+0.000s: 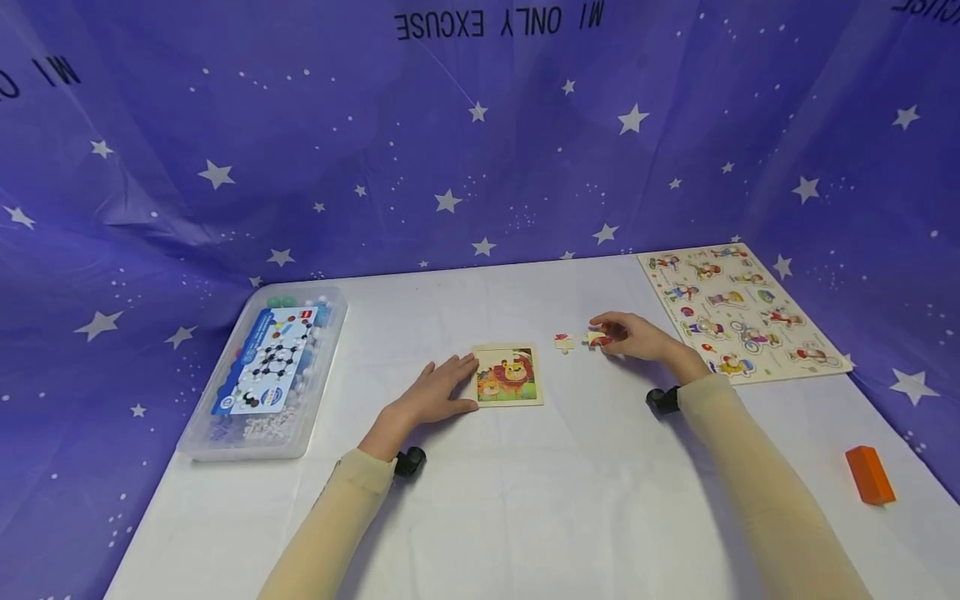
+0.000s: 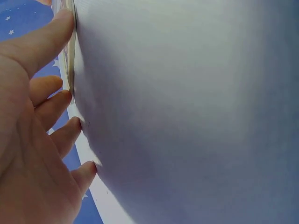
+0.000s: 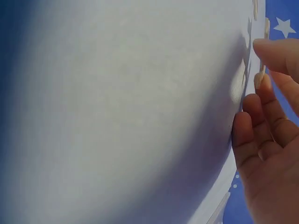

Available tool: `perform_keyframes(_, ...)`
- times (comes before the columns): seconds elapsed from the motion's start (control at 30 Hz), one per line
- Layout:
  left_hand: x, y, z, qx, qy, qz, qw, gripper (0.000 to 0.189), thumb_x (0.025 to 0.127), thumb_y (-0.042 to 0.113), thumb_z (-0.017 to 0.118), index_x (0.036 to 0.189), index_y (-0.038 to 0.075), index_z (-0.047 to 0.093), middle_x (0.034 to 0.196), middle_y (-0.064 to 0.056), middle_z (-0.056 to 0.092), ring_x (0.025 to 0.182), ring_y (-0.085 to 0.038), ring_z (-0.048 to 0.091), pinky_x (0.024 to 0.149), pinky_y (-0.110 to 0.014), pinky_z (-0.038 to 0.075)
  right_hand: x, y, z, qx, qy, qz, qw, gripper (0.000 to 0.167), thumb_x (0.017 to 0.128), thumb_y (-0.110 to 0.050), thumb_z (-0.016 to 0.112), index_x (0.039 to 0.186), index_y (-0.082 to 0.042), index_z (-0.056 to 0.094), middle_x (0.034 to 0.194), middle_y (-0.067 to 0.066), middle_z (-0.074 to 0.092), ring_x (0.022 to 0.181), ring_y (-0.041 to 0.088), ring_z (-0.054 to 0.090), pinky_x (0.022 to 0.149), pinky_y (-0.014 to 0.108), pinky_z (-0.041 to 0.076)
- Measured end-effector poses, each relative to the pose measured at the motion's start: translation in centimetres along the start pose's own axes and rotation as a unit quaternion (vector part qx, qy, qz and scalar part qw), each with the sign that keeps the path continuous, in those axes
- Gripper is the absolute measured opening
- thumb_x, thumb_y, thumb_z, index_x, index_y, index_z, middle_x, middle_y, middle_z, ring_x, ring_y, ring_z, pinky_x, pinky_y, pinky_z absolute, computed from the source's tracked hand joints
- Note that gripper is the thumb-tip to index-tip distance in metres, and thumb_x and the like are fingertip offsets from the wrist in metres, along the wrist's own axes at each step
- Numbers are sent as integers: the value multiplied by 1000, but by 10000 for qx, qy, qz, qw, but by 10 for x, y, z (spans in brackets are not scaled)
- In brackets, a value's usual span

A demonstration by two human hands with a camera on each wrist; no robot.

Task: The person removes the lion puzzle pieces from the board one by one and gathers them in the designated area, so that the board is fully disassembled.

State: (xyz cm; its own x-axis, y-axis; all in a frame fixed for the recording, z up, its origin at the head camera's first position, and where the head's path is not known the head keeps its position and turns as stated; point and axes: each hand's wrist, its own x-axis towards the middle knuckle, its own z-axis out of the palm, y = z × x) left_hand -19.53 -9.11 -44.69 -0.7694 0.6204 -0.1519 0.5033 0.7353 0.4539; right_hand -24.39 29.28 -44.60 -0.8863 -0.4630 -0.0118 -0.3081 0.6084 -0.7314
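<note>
A small framed jigsaw puzzle with a lion picture lies flat on the table; a pale bare patch shows at its upper left. My left hand rests against its left side with fingers extended. In the left wrist view, the thumb touches the puzzle's edge and other fingertips meet the table. To the right of the puzzle, my right hand pinches a red and cream puzzle piece between thumb and fingers, at the table's surface. Just left of that piece lies a loose puzzle piece.
A clear plastic case with a molecule-model label and coloured parts stands on the left. A large wooden peg board with figures lies at the back right. An orange block sits near the right edge. Starry purple cloth hangs behind the white table.
</note>
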Motion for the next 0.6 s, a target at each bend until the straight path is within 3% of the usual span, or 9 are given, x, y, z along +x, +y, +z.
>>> perform_keyframes(0.37,1,-2,1,-23,-1,-82,10000,76,85,41,61,144,11,24,148,-4,20,136,-24,13,107,-48,5,7,9,0,28,55,45,10000,48,78,3,66,122,7,47,100,18,52,85,26,46,74,32,39)
perform_keyframes(0.6,1,-3,1,-9,-8,-80,10000,77,85,42,61,145,11,24,148,-5,20,135,-24,13,107,-48,5,8,7,0,20,14,83,10000,51,78,1,66,125,7,45,106,20,51,92,30,46,80,40,38)
